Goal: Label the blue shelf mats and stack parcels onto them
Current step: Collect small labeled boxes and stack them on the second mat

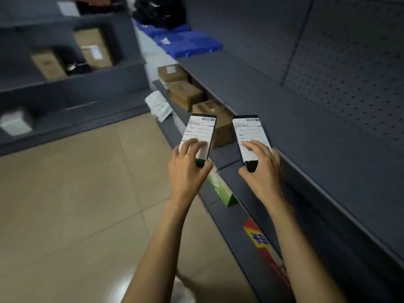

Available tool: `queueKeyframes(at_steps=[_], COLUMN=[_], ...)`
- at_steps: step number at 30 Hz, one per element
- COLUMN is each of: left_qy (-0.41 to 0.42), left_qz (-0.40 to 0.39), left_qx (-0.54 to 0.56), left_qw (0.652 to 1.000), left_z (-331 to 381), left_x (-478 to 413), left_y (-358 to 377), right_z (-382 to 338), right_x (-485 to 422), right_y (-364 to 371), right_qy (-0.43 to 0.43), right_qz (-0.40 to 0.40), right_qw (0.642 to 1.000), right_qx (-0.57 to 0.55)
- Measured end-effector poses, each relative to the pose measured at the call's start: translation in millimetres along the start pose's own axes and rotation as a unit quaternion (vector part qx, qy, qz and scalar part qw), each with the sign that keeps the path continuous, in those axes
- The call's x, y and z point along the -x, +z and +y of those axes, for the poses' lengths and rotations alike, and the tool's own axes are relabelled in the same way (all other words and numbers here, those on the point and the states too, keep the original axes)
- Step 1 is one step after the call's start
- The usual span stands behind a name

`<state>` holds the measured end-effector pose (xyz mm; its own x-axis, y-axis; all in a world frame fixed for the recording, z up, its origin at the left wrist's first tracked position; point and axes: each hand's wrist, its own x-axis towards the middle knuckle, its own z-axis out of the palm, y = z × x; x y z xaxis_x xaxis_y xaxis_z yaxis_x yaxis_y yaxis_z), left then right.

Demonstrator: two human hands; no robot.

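both hands full beside the grey shelf [306,138]
left hand [188,171] curls round the left parcel [197,134], right hand [263,173] curls round the right parcel [251,134]

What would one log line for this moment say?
left hand: holds left box | right hand: holds right box | blue mats: far ahead

Head-height view, down along shelving [284,132]
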<state>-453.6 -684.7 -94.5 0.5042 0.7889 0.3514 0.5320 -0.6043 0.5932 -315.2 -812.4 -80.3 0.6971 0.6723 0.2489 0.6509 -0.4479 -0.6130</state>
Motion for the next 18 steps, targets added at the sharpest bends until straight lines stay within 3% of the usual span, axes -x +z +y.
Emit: queueKeyframes(at_steps=[9, 18], left_qy=[-0.19, -0.234], left_qz=[0.146, 0.225], left_qx=[-0.035, -0.04], left_qw=[0.97, 0.945], left_z=[-160.3, -302.5], left_x=[17.8, -40.9], left_y=[-118.1, -243.3], right_z=[-144.9, -320.7], right_x=[-1.8, -45.1], right_y=[147.1, 274.9], right_qy=[-0.143, -0.216], right_qz=[-0.123, -0.163], right_qw=[0.98, 0.958], right_qx=[-0.059, -0.099])
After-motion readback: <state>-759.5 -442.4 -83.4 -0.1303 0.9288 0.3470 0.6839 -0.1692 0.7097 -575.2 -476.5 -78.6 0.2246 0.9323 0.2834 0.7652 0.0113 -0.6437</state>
